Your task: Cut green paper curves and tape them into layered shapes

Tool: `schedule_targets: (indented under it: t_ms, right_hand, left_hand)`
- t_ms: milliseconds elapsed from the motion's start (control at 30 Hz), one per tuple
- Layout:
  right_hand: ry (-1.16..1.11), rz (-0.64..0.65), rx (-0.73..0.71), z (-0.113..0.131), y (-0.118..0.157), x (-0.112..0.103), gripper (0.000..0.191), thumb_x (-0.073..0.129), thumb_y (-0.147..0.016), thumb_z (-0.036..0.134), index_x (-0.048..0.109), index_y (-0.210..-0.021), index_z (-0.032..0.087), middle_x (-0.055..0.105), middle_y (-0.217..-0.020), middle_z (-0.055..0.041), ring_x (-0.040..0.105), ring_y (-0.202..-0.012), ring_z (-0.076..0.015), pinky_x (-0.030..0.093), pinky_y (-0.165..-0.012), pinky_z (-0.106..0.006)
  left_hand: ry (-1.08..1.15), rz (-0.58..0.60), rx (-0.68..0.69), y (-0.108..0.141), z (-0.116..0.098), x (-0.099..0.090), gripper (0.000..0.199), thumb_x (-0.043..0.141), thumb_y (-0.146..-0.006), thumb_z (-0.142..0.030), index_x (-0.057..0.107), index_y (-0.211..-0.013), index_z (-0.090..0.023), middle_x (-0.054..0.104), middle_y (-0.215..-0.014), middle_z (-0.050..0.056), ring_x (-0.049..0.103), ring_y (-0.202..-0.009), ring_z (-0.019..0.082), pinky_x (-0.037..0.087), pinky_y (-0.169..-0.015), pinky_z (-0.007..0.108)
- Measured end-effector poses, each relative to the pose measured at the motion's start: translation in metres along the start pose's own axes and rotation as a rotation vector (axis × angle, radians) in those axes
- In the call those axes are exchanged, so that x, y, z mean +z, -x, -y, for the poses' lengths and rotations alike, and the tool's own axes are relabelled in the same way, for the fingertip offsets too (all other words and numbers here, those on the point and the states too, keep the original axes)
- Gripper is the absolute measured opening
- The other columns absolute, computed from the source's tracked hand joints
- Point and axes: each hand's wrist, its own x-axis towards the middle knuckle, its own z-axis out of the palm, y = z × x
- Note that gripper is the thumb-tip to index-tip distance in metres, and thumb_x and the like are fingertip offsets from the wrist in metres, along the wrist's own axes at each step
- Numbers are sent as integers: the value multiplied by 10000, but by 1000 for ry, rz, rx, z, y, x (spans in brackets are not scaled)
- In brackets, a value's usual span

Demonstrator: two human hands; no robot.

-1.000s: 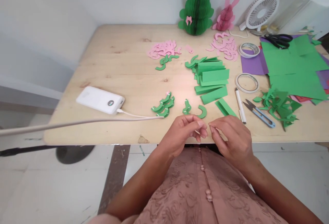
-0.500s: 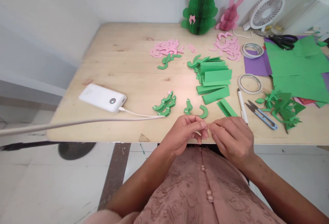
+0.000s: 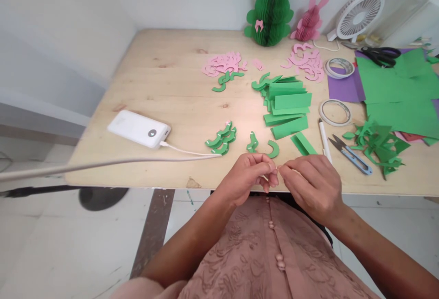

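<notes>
At the table's front edge my left hand (image 3: 252, 176) is closed in a pinch, its fingertips meeting those of my right hand (image 3: 313, 184), which pinches too. A tiny pale bit may show between them; what either hand holds is too small to name. Just beyond my fingers lies a curved green paper piece (image 3: 273, 149), with a smaller green paper cutout (image 3: 252, 142) to its left. A group of curved green cutouts with pale strips (image 3: 222, 140) sits farther left. Folded green paper strips (image 3: 291, 102) are stacked ahead of my right hand, one loose folded strip (image 3: 303, 143) nearest it.
To the right lie a white pen (image 3: 324, 139), blue thread snips (image 3: 351, 155), green paper scraps (image 3: 380, 146), tape rolls (image 3: 321, 112) and black scissors (image 3: 382, 55). A white power bank (image 3: 137, 127) trails a cable at left. Paper rabbits (image 3: 270, 15) and a fan (image 3: 360, 18) stand at the back.
The view has shifted slightly, so the table's things appear a little farther right. Both hands keep nearly the same pinched pose, fingertips together.
</notes>
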Motion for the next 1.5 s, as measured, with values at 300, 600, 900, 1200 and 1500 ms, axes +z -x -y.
schedule_targets:
  t_ms: [300, 600, 900, 1200, 1500]
  right_hand:
    - [-49, 8, 27, 1, 0, -1, 185, 582, -829, 76, 630, -920, 229, 683, -771, -23, 594, -732, -171, 405, -660, -329]
    - [-99, -20, 36, 0, 1, 0, 190, 585, -807, 63, 621, -927, 206, 684, -798, -50, 592, -729, -186, 428, -652, -338]
    - [-686, 71, 686, 9, 2, 1, 116, 537, -863, 187, 636, -916, 216, 667, -850, -31, 619, -785, -170, 486, -679, -293]
    - [-895, 163, 929, 15, -8, 4, 77, 567, -817, 244, 601, -762, 202, 589, -714, 1, 537, -695, -146, 437, -653, -269]
    - [-859, 170, 948, 17, -7, 10, 96, 556, -822, 256, 582, -742, 210, 557, -695, 16, 504, -673, -138, 404, -633, -258]
  left_hand:
    - [-9, 11, 0, 1, 0, -1, 155, 643, -674, -266, 575, -598, -149, 595, -551, 16, 545, -511, 106, 403, -472, 208]
    - [-27, -17, 78, 2, 3, 3, 120, 637, -679, -230, 586, -605, -151, 599, -532, 9, 533, -494, 105, 396, -480, 218]
    - [-298, -148, 381, 10, 7, 6, 144, 638, -762, -247, 615, -647, -164, 632, -625, 10, 529, -583, 110, 428, -600, 241]
    - [-506, -235, 509, 15, 9, 7, 117, 583, -760, -221, 604, -660, -163, 604, -621, -1, 535, -618, 123, 438, -635, 243]
    - [-607, -266, 535, 18, 10, 3, 113, 575, -790, -216, 636, -712, -161, 634, -650, 6, 568, -624, 124, 461, -635, 238]
